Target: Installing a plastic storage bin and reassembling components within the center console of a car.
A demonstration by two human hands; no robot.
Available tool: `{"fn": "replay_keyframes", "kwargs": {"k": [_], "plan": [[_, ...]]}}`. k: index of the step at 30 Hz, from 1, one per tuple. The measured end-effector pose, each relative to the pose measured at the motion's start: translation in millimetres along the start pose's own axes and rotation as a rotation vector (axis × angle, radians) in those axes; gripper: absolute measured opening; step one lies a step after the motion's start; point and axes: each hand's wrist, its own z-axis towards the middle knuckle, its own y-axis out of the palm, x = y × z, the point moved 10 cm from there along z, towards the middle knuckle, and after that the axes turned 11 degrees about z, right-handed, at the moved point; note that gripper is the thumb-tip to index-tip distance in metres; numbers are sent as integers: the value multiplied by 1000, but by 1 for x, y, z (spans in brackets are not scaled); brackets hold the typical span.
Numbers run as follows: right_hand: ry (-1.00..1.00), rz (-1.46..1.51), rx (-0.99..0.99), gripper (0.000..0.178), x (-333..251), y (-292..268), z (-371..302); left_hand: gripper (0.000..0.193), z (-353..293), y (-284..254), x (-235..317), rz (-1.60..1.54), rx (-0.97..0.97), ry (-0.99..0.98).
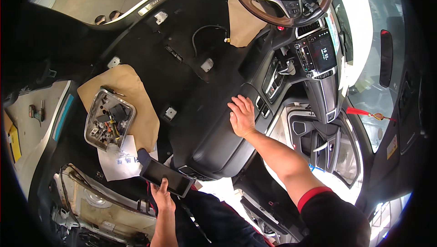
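My left hand (163, 198) holds a dark, flat tablet-like device (166, 177), thumb across its front edge. Its screen looks black. On the black centre console (214, 142) of a car, my right hand (242, 116) lies palm down with fingers spread, gripping nothing. Just ahead of that hand are the gear selector panel (274, 83) and its chrome-trimmed buttons. Left of the tablet, a white paper sheet (119, 165) with blue handwriting lies partly under a metal tray (89, 134). Small tools, clips and fasteners fill the tray.
Brown paper (145, 110) lies beneath the tray on the black floor, where metal brackets (170, 113) and a loose cable (196, 35) show. A steering wheel (248, 8) and lit dashboard screen (324, 51) stand far right. Outside the left door opening lies a cordless drill (37, 112).
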Motion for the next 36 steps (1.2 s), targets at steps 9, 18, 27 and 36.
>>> {"fn": "replay_keyframes", "kwargs": {"k": [9, 18, 27, 36], "plan": [[8, 21, -18, 37, 2, -1, 3, 39, 3, 25, 19, 31, -80, -40], [12, 7, -30, 37, 5, 3, 2, 42, 1, 38, 17, 23, -143, -115], [22, 12, -27, 37, 6, 1, 0, 43, 4, 64, 9, 54, -215, -58], [15, 77, 52, 37, 7, -4, -3, 49, -9, 165, 25, 56, -338, 128]]}}
